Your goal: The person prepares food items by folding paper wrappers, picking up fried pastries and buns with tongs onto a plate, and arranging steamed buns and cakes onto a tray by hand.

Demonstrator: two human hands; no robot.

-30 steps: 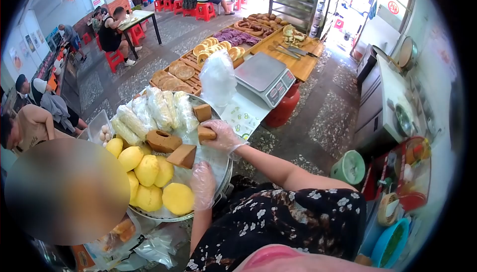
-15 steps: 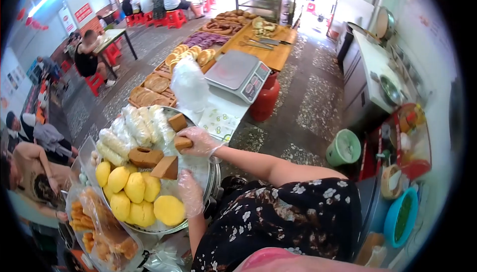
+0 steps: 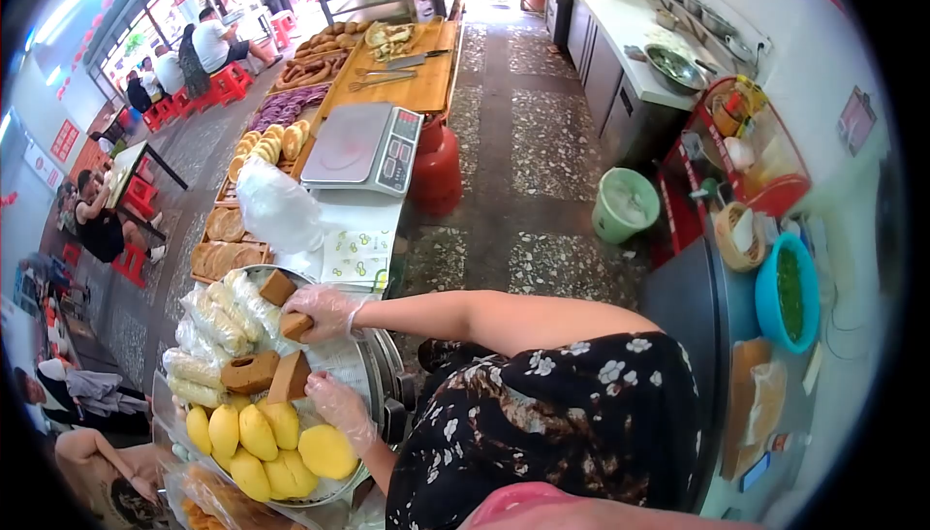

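My right hand (image 3: 329, 310), in a clear plastic glove, is closed on a brown cake piece (image 3: 296, 326) above the round steamer tray (image 3: 363, 370). My left hand (image 3: 341, 408), gloved too, has its fingers loosely extended beside another brown cake wedge (image 3: 288, 378). Whether the fingertips touch that wedge is hard to tell. A holed brown cake (image 3: 250, 372) lies left of it, and one more brown piece (image 3: 277, 288) sits at the tray's far edge. Plastic-wrapped rolls (image 3: 223, 312) and several yellow buns (image 3: 257, 431) fill the left side, with a flat yellow round (image 3: 327, 452) near my left hand.
Beyond the tray stand a stack of plastic bags (image 3: 276, 205), a digital scale (image 3: 354, 147) and trays of flatbreads (image 3: 232, 244). A red gas cylinder (image 3: 436, 170) and a green bucket (image 3: 625, 205) stand on the floor. People sit at the left.
The view has turned, so the scene sits further left. My right hand still holds the brown cake piece; my left hand has come closer to the brown wedge.
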